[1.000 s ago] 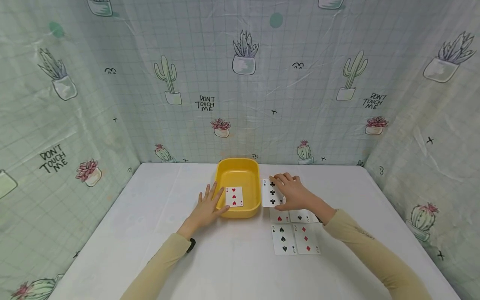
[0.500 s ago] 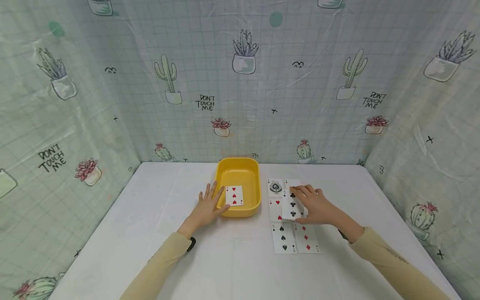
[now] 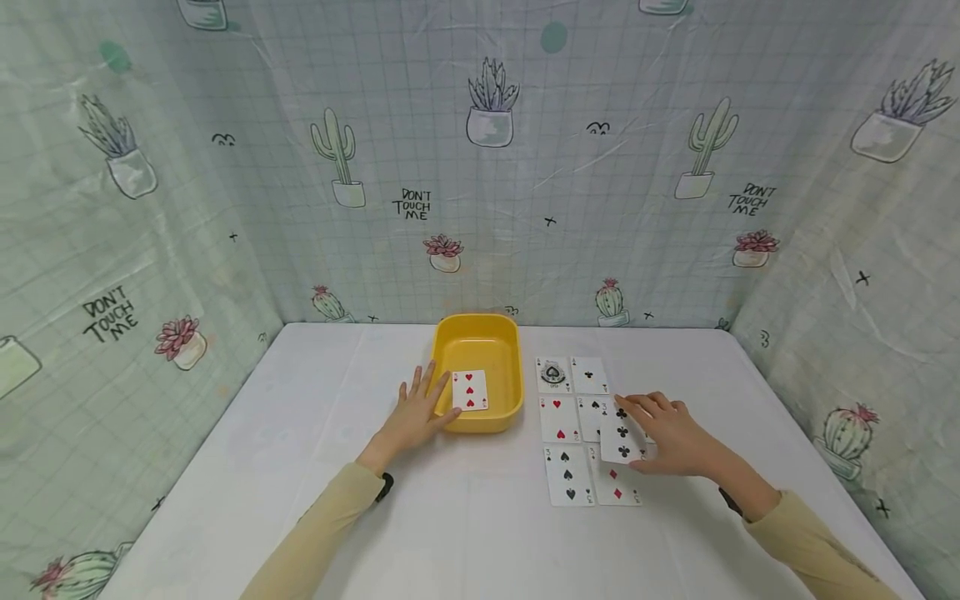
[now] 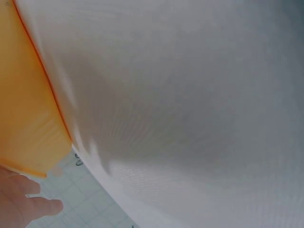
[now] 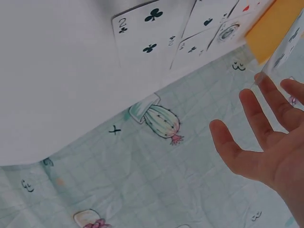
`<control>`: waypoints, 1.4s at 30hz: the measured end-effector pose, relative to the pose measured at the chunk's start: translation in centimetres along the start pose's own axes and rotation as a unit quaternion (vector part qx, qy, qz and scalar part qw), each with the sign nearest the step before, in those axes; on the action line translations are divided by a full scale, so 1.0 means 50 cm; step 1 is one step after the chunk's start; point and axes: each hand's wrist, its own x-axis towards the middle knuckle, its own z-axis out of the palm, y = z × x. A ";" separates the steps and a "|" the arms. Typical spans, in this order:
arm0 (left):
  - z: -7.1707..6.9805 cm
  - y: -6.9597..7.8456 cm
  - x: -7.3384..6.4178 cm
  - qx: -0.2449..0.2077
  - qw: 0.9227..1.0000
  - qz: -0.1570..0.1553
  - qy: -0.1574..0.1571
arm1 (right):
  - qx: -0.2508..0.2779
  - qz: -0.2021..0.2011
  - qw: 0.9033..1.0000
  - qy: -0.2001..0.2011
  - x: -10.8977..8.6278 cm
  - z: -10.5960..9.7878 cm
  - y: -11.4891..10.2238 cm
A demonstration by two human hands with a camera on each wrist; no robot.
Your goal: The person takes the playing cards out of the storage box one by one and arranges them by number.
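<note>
In the head view my right hand pinches a three of clubs playing card by its edges between thumb and fingertips. The held card overlaps the two of spades and the top of the three of diamonds. My left hand, fingers spread, rests at the left rim of a yellow plastic tray. A three of hearts card lies face up inside that tray. Mostly behind my right hand, the two of clubs shows in the right wrist view.
Other cards lie face up right of the tray: an ace of spades, an ace of clubs, a two of hearts and a three of spades. They sit on a white table, bordered by a cactus-print curtain.
My right hand has carried the three of clubs right and toward me, from beside the tray to over the lower rows, uncovering both aces. The left hand has stayed in place.
</note>
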 end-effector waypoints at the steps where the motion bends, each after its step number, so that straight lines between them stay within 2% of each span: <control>1: 0.000 0.000 0.000 0.001 1.000 0.000 0.001 | -0.001 0.000 1.000 0.004 -0.006 0.001 0.002; 4: 0.000 0.002 -0.001 0.000 1.000 -0.002 0.001 | -0.004 0.001 1.000 0.008 -0.021 0.005 0.008; 11: -0.001 0.003 -0.004 0.002 1.000 -0.007 -0.003 | 0.005 0.013 1.000 -0.018 -0.052 0.012 0.025; 14: 0.000 0.004 -0.003 0.004 1.000 -0.011 -0.006 | 0.012 0.019 1.000 -0.013 -0.065 0.019 0.035; 23: -0.001 0.003 -0.001 0.011 1.000 -0.007 -0.002 | 0.010 0.053 0.998 -0.032 -0.101 0.036 0.054; 29: -0.003 0.002 -0.001 -0.007 1.000 -0.011 0.000 | 0.034 0.070 0.996 -0.054 -0.108 0.036 0.053; 42: 0.003 -0.005 0.002 0.009 1.000 -0.005 -0.001 | 0.054 0.078 0.990 -0.102 -0.107 0.056 0.046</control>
